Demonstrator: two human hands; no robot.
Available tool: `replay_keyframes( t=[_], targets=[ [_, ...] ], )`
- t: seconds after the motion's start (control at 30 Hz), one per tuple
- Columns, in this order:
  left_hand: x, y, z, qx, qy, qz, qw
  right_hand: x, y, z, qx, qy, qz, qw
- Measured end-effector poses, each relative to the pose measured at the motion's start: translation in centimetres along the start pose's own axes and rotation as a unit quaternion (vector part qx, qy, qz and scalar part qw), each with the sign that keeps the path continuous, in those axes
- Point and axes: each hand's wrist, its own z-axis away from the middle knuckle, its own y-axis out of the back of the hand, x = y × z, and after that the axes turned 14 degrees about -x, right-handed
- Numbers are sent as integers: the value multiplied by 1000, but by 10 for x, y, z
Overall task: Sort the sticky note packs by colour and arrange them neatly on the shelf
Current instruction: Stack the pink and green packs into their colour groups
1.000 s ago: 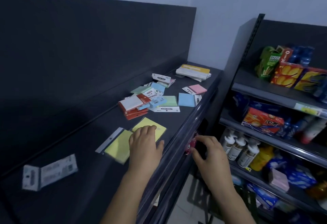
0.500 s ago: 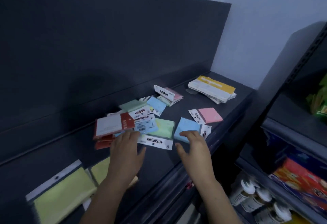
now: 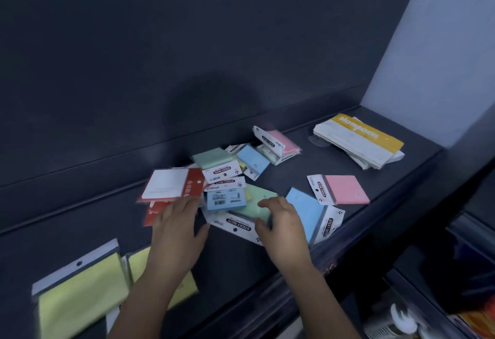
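A jumble of sticky note packs lies mid-shelf: a red-and-white pack [image 3: 171, 184], a light blue pack [image 3: 226, 199], a green pack [image 3: 261, 203], and more green [image 3: 211, 158], blue [image 3: 253, 159] and pink [image 3: 284, 141] packs behind. Another blue pack [image 3: 305, 210] and a pink pack [image 3: 345, 190] lie apart to the right. Two yellow packs [image 3: 80, 293] sit at the near left. My left hand [image 3: 176, 234] reaches with straight fingers to the red packs' near edge. My right hand [image 3: 284, 229] curls fingers and thumb round the green pack's near corner.
The dark shelf [image 3: 294, 175] has a tall dark back panel. A stack of white-and-yellow packets [image 3: 359, 140] lies at the far right corner. Below right, lower shelves hold white bottles [image 3: 396, 320] and coloured goods.
Both hands moved up from the yellow packs and shelf edge to the mixed pile. My right hand shifted left from the blue pack onto the green one.
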Motion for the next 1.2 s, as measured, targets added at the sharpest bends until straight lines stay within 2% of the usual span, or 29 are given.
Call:
replay_keyframes(
  t=[0.17,0.43,0.63,0.73,0.87,1.0,1.2],
  targets=[
    [-5,2,2,3,-3,10,1000,-2,-6,3,-8,5,7,1000],
    [-18,4,-15,17,59,5,998,-1,-6,-20,-58,39,27,997],
    [-14,8,-45,-53,89,3,995,-6,-5,-60,-122,86,51,987],
    [-21,9,-49,-62,98,12,993,-8,-7,-74,-165,107,60,979],
    [-36,7,-45,-29,127,-2,991,-23,-16,-86,-173,154,115,966],
    [-44,12,-38,18,132,-22,991,-44,-23,-97,-195,225,177,938],
    [-47,20,-20,80,132,-40,987,-63,-34,-129,-262,202,286,900]
  ],
)
